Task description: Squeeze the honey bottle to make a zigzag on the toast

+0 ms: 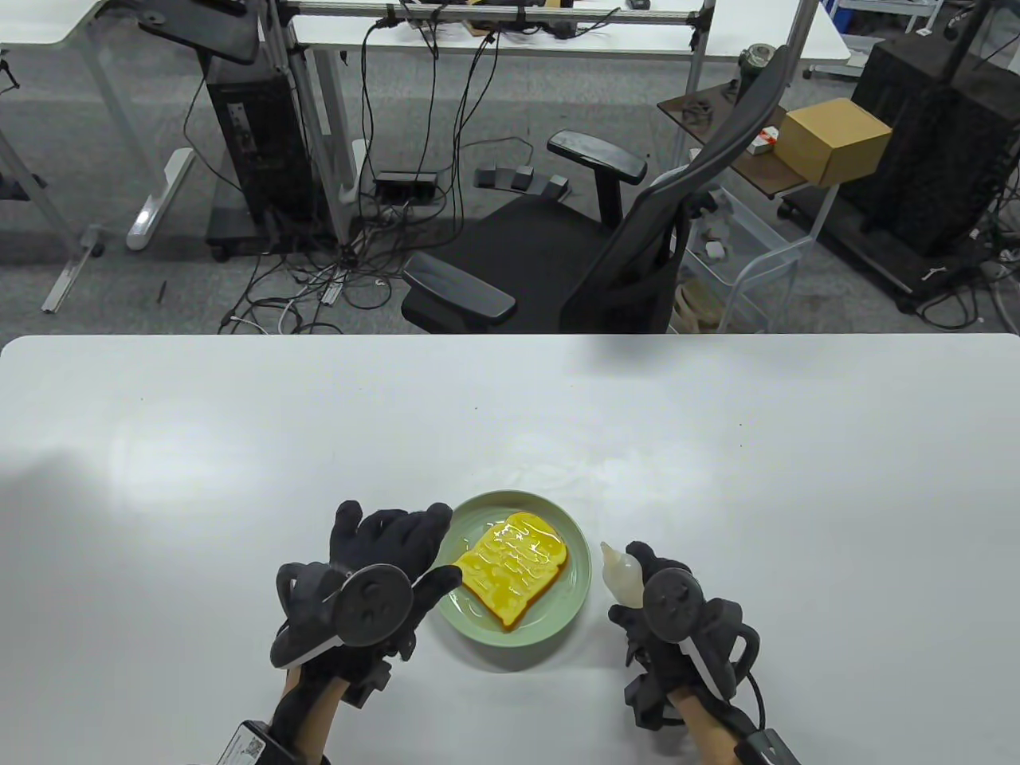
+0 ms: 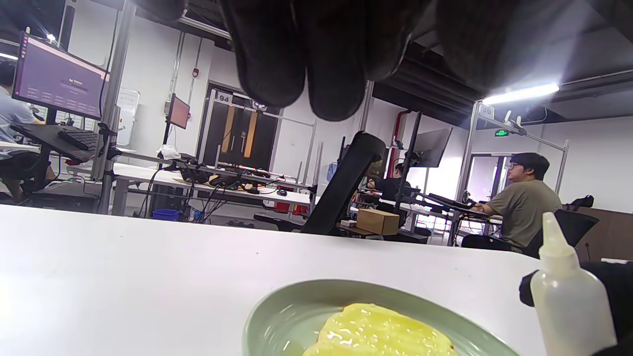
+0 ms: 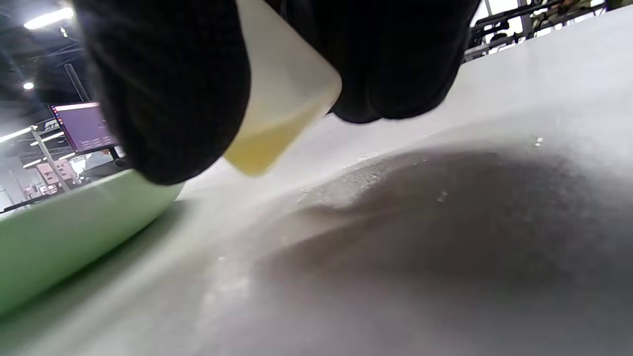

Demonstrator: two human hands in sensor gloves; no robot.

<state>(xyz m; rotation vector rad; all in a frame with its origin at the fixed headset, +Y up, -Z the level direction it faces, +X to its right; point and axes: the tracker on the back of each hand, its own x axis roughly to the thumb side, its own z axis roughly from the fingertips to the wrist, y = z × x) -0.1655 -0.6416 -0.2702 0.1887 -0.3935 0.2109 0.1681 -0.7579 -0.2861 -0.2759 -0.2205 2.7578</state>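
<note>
A yellow toast (image 1: 514, 575) with a pale zigzag of honey on it lies on a green plate (image 1: 575, 606). My right hand (image 1: 649, 594) grips a translucent honey bottle (image 1: 621, 572) just right of the plate, nozzle pointing up and left, base just above the table. The bottle also shows in the left wrist view (image 2: 568, 301) and in the right wrist view (image 3: 277, 104). My left hand (image 1: 398, 550) lies at the plate's left rim, thumb (image 1: 438, 579) on the rim, fingers spread. The toast (image 2: 376, 333) and plate (image 2: 277, 311) show in the left wrist view.
The white table (image 1: 239, 446) runs wide around the plate. Beyond its far edge stands a black office chair (image 1: 590, 239), with cables and desks on the floor behind. The plate's wall (image 3: 59, 232) shows in the right wrist view.
</note>
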